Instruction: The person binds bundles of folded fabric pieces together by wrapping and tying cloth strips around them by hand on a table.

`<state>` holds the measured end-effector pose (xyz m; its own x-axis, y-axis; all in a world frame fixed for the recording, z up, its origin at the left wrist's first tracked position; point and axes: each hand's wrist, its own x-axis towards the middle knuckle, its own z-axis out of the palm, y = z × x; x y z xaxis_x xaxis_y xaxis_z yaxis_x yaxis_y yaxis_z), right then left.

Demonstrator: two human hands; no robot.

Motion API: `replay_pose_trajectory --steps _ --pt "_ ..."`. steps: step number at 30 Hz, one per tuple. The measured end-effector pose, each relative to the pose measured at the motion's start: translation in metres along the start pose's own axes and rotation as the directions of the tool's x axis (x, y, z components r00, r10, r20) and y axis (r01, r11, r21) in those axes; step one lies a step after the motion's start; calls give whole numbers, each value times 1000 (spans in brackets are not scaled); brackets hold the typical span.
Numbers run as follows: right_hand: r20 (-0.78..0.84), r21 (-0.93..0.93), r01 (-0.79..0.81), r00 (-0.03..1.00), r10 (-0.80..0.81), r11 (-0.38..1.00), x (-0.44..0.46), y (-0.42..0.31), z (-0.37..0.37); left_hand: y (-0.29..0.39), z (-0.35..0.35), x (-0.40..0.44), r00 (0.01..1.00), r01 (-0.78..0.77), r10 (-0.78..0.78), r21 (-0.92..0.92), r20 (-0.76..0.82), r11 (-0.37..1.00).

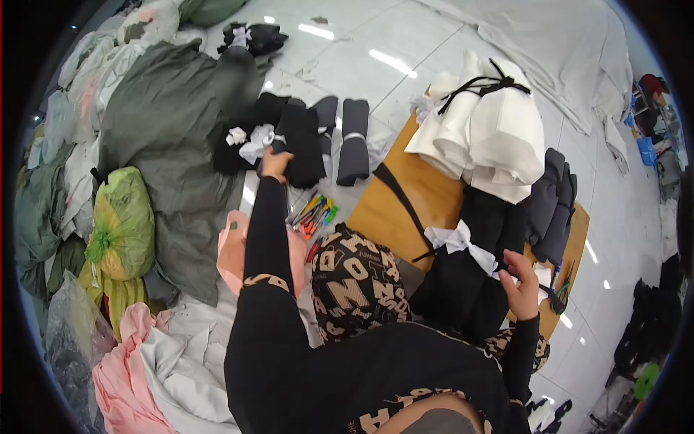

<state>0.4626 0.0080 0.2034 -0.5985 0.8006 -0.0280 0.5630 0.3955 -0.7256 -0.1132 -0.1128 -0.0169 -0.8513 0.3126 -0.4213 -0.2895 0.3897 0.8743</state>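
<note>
My left hand reaches out to a row of rolled dark cloth bundles on the floor, its fingers on the edge of a black roll. White ties lie just left of those fingers. Two grey rolls are to the right, one with a light band round it. My right hand, fingers spread and slightly curled, is beside a black cloth bundle tied with a white bow. Whether it touches the bundle is unclear.
White rolls tied with black cord stand on the wooden board, with dark grey rolls on its right. Pens and cutters lie near my left forearm. Grey-green cloth and a green bag are at left.
</note>
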Motion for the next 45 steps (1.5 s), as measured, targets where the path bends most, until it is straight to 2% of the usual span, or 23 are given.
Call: replay_pose_trajectory --steps 2,3,6,9,11,15,17,19,21,24,27,28,30,31,32,33,34,35,37,39,41,44,45 --pt "-16 35 -17 1000 18 999 -13 -7 -14 -31 27 14 998 -52 51 19 25 998" --pt "-49 25 -38 998 39 999 -25 -6 -20 -43 39 20 995 -38 54 192 -81 981" --pt "-164 -35 -237 960 229 971 -67 22 -46 -37 55 -7 959 248 -107 590 -264 769" --pt "-272 6 -400 881 387 916 -104 39 -60 -53 49 -2 917 354 -169 538 -362 765" --pt "-302 -11 -465 846 441 885 -108 42 -69 -64 43 -5 947 240 -35 630 -320 739" --pt "-273 -158 -446 877 395 881 -84 32 -63 -44 49 -4 902 252 4 535 -432 806" --pt "-230 -220 -374 917 325 901 -61 17 -56 -38 40 11 974 106 -81 109 -213 988" --pt "-179 -166 -288 949 259 943 -48 19 -50 -17 25 13 966 231 -143 -473 215 850" --pt "-110 -127 -210 974 196 969 -28 4 -36 41 17 -45 948 203 -30 -527 318 825" --pt "102 423 -168 985 137 890 0 -6 -6 106 13 -148 912 -189 306 -384 272 904" --pt "157 703 -68 986 -62 708 26 -39 4 157 28 -263 763 -393 470 -260 443 882" --pt "99 806 -40 993 -68 591 26 -50 3 162 38 -297 663 -494 580 -306 473 814" --pt "-27 923 72 992 -124 379 22 -68 -8 156 60 -366 527 -774 700 -67 483 630" --pt "-83 949 128 983 -161 288 17 -75 -14 157 77 -411 494 -773 681 -86 540 629" --pt "-208 910 265 957 -202 319 10 -82 -20 144 92 -440 405 -805 589 -33 699 593" --pt "-343 685 236 939 19 689 -9 -64 -25 124 110 -464 156 -879 666 -204 729 430" --pt "-130 861 54 985 117 505 -24 -66 -51 107 121 -481 33 -841 594 -300 803 451" --pt "-112 905 32 980 165 425 -42 -49 -67 97 126 -491 -101 -789 522 -388 847 477" --pt "-273 808 180 958 85 561 -75 -10 -83 95 132 -490 -376 -572 331 -497 866 652" --pt "-250 858 129 951 183 498 -96 13 -97 94 139 -482 -322 -521 253 -394 912 758" --pt "-243 948 193 952 185 253 -99 16 -96 90 148 -487 -77 -523 205 -214 976 825" --pt "33 997 -42 990 139 60 -80 61 -93 73 169 -497 -30 -568 209 -189 977 801" --pt "188 963 -238 930 316 129 -69 86 -89 62 176 -496 -4 -600 221 -179 975 779"
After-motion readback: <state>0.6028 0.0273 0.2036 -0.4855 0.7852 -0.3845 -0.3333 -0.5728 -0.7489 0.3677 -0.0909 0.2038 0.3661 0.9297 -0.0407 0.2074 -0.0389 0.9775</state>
